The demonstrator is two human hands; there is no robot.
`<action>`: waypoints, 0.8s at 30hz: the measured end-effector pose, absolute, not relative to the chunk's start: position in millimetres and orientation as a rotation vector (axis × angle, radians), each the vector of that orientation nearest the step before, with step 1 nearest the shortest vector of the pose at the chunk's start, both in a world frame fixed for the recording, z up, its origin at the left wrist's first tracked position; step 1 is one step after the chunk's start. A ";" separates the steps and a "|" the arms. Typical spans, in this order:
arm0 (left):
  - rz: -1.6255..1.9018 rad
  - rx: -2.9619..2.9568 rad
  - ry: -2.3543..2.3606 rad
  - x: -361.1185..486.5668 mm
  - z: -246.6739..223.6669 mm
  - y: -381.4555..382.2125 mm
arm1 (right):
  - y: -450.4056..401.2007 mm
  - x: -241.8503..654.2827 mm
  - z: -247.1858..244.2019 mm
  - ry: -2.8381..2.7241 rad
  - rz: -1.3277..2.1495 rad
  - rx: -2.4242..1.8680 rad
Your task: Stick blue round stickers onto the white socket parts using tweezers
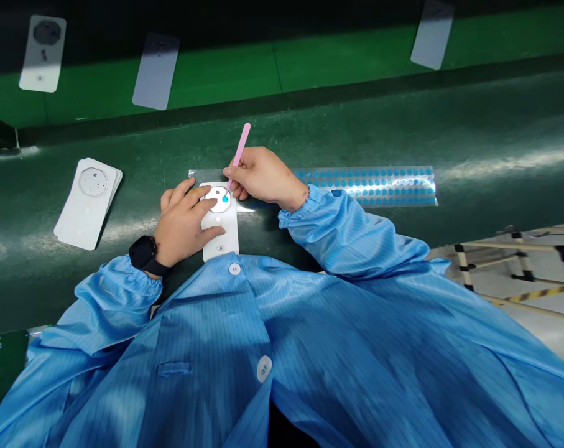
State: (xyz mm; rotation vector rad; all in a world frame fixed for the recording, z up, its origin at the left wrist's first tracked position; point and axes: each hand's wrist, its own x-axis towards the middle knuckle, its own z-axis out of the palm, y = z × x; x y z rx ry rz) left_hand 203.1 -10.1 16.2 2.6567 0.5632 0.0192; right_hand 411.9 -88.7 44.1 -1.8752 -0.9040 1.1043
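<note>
My left hand lies with its fingers spread over a white rectangular panel, which has an octagonal recess in its upper part. Between the thumb and fingers of my right hand is a slim pair of pink tweezers, its rounded end up and its tip pointing down into the recess. At that tip sits a small round blue sticker. Under my right wrist runs a clear sheet with rows of blue round stickers, partly hidden by my hand and sleeve.
A stack of similar white panels lies to the left on the dark green work surface. Beyond its far edge, a green belt carries single panels, one of them a white panel. A tubular frame stands at right.
</note>
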 end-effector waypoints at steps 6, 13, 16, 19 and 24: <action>0.041 2.690 0.548 202.7 16.4 -10.5 | -88.9 411.2 41.1 -0.924 1.078 -1.872; 0.024 2.712 0.563 204.1 18.9 -12.5 | -90.2 410.8 37.3 -0.928 1.054 -1.860; 0.004 2.716 0.565 204.8 20.4 -12.7 | -90.6 411.0 35.5 -0.950 1.028 -1.856; -0.014 2.720 0.560 205.3 22.1 -12.7 | -90.8 411.6 33.4 -0.973 1.010 -1.856; -0.058 2.740 0.550 206.3 26.7 -13.7 | -90.9 414.1 29.2 -1.028 0.992 -1.830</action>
